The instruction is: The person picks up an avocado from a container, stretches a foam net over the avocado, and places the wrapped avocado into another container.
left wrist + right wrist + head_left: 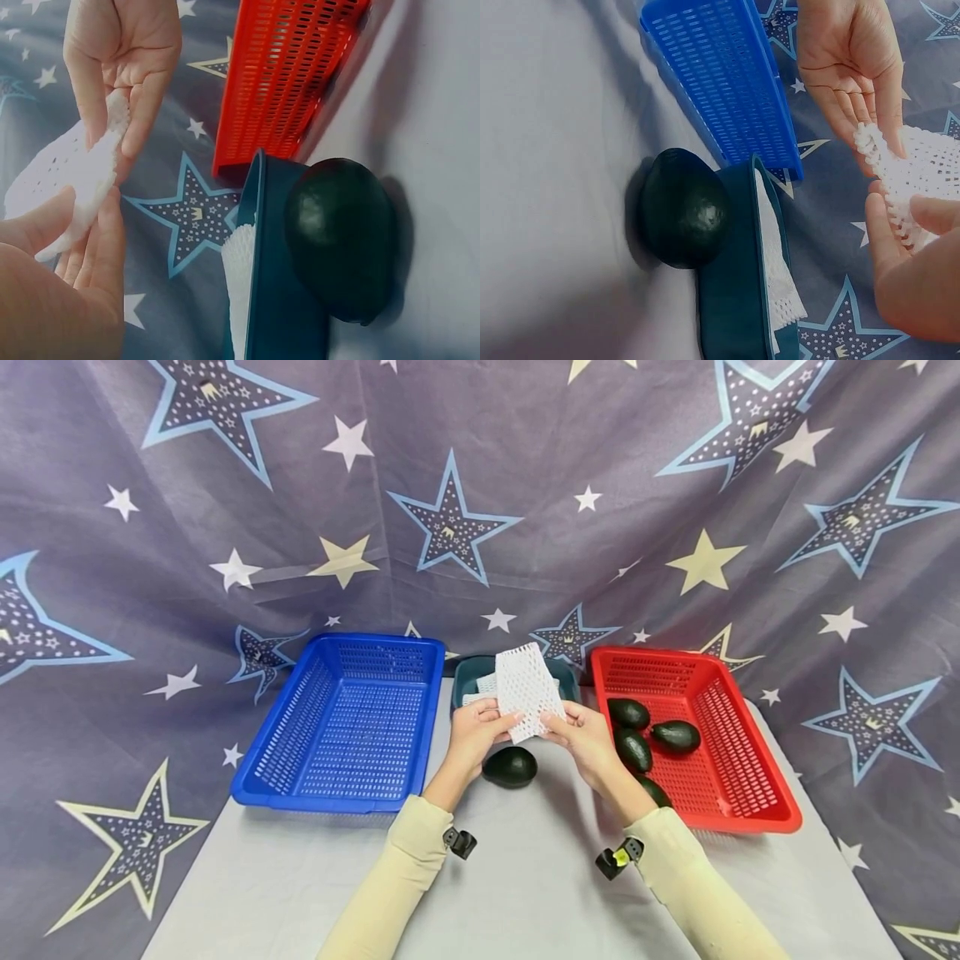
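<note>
Both hands hold a white foam net sleeve (531, 689) up over the table, one at each side of its lower edge. My left hand (476, 732) pinches the left corner between thumb and fingers. The right hand (587, 742) pinches the opposite corner the same way. In the right wrist view the sleeve's scalloped open end (885, 176) runs between the two hands. Below them a dark green avocado (510, 767) lies on the table. Just behind it stands a teal bin (467, 672) with more white net sleeves (486, 685) in it.
On the left sits a blue perforated basket (341, 806), with no items showing inside. A red perforated basket (738, 743) on the right contains several avocados (675, 737), partly hidden by the right forearm. A star-patterned cloth (450, 410) hangs behind the table (525, 893).
</note>
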A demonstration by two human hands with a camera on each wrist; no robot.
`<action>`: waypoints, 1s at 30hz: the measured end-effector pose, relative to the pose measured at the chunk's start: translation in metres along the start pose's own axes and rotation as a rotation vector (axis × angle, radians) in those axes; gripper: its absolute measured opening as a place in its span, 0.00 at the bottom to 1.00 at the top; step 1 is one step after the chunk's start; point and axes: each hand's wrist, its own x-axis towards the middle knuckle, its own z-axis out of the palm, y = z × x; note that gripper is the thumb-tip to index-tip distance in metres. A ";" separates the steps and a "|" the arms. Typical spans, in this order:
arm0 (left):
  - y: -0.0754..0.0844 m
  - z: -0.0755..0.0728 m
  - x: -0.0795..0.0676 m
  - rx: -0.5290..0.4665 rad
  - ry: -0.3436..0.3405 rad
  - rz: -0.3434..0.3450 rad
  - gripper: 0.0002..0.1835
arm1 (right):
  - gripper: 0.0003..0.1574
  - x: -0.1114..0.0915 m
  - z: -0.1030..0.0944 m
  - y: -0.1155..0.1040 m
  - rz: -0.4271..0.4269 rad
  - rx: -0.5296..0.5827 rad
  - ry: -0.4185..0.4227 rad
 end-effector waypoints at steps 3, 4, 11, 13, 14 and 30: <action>0.001 0.000 0.000 -0.024 -0.018 0.000 0.16 | 0.26 0.001 0.000 -0.001 0.000 0.003 -0.008; 0.001 0.000 0.000 -0.032 -0.025 -0.003 0.16 | 0.26 0.001 0.000 -0.001 0.001 0.006 -0.008; 0.001 -0.001 0.002 -0.142 -0.082 -0.063 0.27 | 0.18 0.002 -0.001 -0.004 -0.015 0.040 -0.006; 0.001 -0.001 0.002 -0.158 -0.095 -0.082 0.27 | 0.16 0.002 -0.001 -0.004 -0.027 0.035 -0.012; 0.001 0.000 0.002 -0.154 -0.104 -0.091 0.26 | 0.14 0.002 -0.001 -0.004 -0.034 0.030 -0.016; -0.005 0.000 -0.001 0.060 -0.321 -0.189 0.20 | 0.32 -0.004 0.009 0.007 -0.009 -0.065 -0.038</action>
